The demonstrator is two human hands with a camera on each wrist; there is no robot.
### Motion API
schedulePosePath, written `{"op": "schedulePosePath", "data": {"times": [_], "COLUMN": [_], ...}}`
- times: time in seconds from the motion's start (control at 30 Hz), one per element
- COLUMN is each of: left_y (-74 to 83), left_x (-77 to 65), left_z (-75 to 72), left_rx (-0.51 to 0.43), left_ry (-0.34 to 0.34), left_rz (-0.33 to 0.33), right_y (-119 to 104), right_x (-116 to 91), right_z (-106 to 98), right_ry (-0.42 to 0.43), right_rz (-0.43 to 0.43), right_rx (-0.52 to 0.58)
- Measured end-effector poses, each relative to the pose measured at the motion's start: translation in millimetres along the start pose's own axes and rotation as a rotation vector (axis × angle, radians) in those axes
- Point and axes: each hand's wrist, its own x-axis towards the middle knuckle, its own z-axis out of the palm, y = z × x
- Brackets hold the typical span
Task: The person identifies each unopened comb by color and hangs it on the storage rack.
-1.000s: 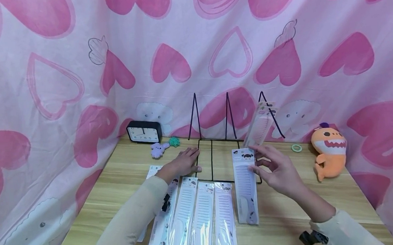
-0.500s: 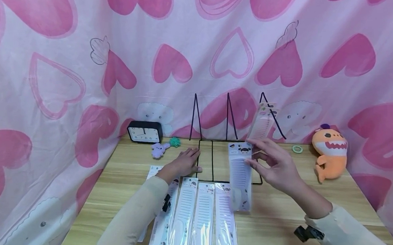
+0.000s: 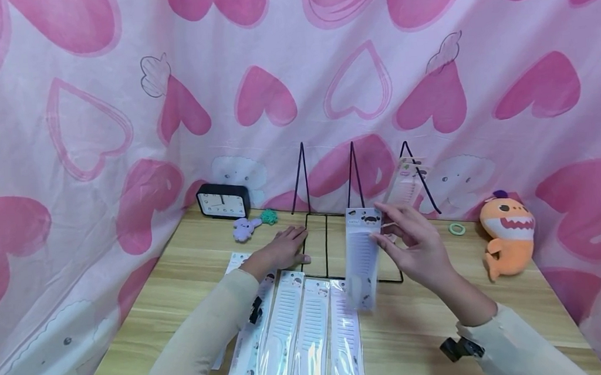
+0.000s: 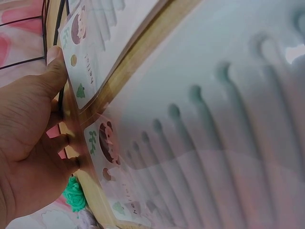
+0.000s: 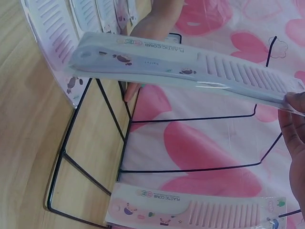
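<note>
My right hand [image 3: 416, 246] pinches the top of a bagged purple plastic comb [image 3: 361, 259] between thumb and fingers; it hangs in front of the black wire rack's [image 3: 327, 247] middle hook. In the right wrist view a bagged pink comb [image 5: 190, 210] hangs on the rack's right hook. At the rack's left edge, my left hand [image 3: 281, 249] rests with its fingers extended, its thumb by the wire in the left wrist view. Several more bagged combs [image 3: 312, 334] lie side by side before the rack, some partly hidden under my left forearm.
A black clock [image 3: 223, 201], a small purple toy [image 3: 242, 230] and a green spiky ball [image 3: 268, 216] stand at the back left. To the right are a pale green ring [image 3: 456, 229] and an orange shark plush [image 3: 508, 233]. A heart-print curtain [image 3: 261, 26] hangs behind the table.
My right hand has moved the purple comb up and slightly left, from beside the row of combs to just below the middle hook. The left hand has stayed on the rack.
</note>
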Motion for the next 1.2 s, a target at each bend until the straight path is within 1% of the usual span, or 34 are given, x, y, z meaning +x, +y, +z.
{"op": "schedulePosePath", "data": {"times": [0.2,0.4,0.9,1.07,1.2], "left_y": [0.7,-0.9,-1.4,-1.0,-0.4], "left_x": [1.2,2.1,1.3,1.1,0.8], "left_z": [1.5,2.3,2.3,2.4,2.1], "left_rx": [-0.003,0.004,-0.008,0.004,0.01], "left_ry": [-0.002,0.002,-0.001,0.003,0.005], "left_rz": [-0.014,-0.002,-0.004,0.0,0.002], "right_y": [3.3,2.3,0.3,1.8,9.4], "right_x": [4.0,4.3,2.3,3.8,6.4], "right_z": [4.4,5.6,8.6,9.6,11.2], "right_ry": [0.033,0.038,0.083,0.106,0.107], "right_rz": [-0.032,-0.024,-0.048,-0.064,-0.049], "right_rx": [0.001,0.03,0.099,0.083,0.053]}}
